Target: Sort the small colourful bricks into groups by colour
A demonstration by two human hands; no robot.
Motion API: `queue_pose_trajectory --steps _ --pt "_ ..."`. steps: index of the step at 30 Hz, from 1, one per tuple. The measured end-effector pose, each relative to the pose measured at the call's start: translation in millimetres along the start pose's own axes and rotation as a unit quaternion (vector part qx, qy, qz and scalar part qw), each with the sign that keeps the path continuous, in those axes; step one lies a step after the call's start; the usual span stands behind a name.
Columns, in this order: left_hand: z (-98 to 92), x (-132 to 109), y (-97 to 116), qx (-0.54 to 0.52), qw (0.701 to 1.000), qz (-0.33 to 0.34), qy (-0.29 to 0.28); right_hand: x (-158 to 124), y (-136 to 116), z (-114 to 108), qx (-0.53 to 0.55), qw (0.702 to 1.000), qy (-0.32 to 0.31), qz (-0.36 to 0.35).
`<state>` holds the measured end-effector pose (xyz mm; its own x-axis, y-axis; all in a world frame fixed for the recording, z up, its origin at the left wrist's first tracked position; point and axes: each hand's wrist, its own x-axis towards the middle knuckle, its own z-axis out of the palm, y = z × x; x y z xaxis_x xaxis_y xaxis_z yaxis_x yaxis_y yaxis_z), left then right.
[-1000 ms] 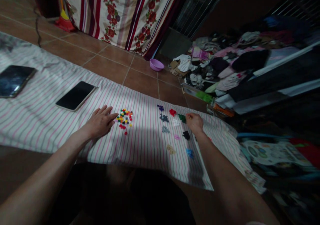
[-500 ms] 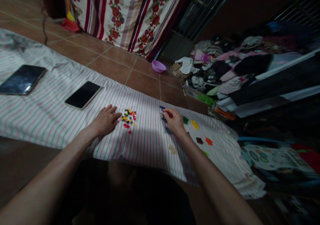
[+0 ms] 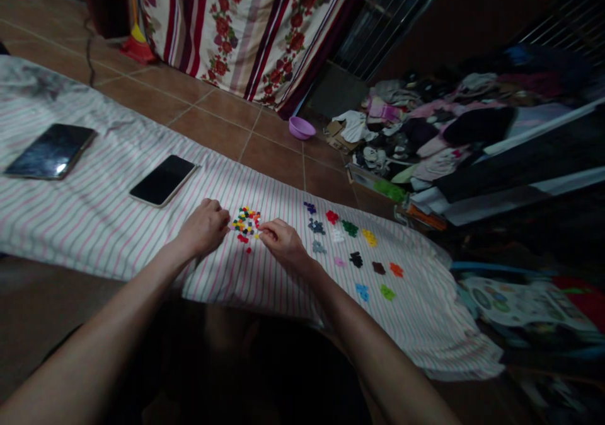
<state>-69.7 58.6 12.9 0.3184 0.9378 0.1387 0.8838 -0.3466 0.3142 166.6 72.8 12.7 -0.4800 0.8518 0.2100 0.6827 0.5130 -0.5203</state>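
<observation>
Small mixed-colour pieces, too small to name further, form a loose pile (image 3: 246, 222) on the striped cloth (image 3: 278, 273). Close by the pile's left side, my left hand (image 3: 205, 224) rests on the cloth with its fingers curled in. My right hand (image 3: 283, 241) is at the pile's right edge, thumb and fingers pinched together; what may be between them is too small to make out. Farther right lie single-colour clusters, among them purple pieces (image 3: 310, 208), red pieces (image 3: 331, 217), yellow pieces (image 3: 369, 238) and light blue pieces (image 3: 362, 292).
A phone (image 3: 163, 180) and a larger dark tablet (image 3: 51, 151) lie on the cloth to the left. Beyond the cloth, a purple basin (image 3: 301, 128) stands on the tiled floor. Clothes (image 3: 425, 128) are heaped at the back right. A floral curtain (image 3: 246, 28) hangs behind.
My right hand has moved left from the purple pieces to the mixed pile, uncovering several clusters. My left hand's fingers, stretched toward the pile before, have curled in.
</observation>
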Motion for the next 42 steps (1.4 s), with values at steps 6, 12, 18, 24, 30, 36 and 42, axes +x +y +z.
queue_pose_trajectory --steps 6,12,18,24,30,36,42 --pt "2.7 1.5 3.2 -0.014 1.000 -0.008 0.012 4.8 -9.0 5.9 -0.019 0.999 -0.015 0.029" --pt "3.6 2.0 1.7 -0.021 1.000 -0.004 0.015 8.9 -18.2 15.2 -0.021 0.998 -0.015 0.055" --pt "0.0 1.9 5.1 -0.024 1.000 -0.018 0.005 4.4 -19.2 26.8 -0.002 0.997 0.029 0.068" --pt "-0.4 1.7 5.1 -0.021 1.000 -0.014 0.007 -3.8 -20.9 33.8 -0.006 0.996 0.060 0.062" --pt "-0.5 3.4 4.5 -0.004 1.000 -0.011 0.000 -3.0 -26.0 45.4 -0.029 0.990 0.101 0.098" --pt "-0.3 3.4 4.5 -0.010 1.000 -0.011 0.007 -1.1 -28.4 47.6 0.002 0.983 0.127 0.130" --pt "0.4 2.7 3.4 -0.017 1.000 -0.008 0.004 -1.8 -27.5 42.1 0.087 0.969 0.141 0.182"
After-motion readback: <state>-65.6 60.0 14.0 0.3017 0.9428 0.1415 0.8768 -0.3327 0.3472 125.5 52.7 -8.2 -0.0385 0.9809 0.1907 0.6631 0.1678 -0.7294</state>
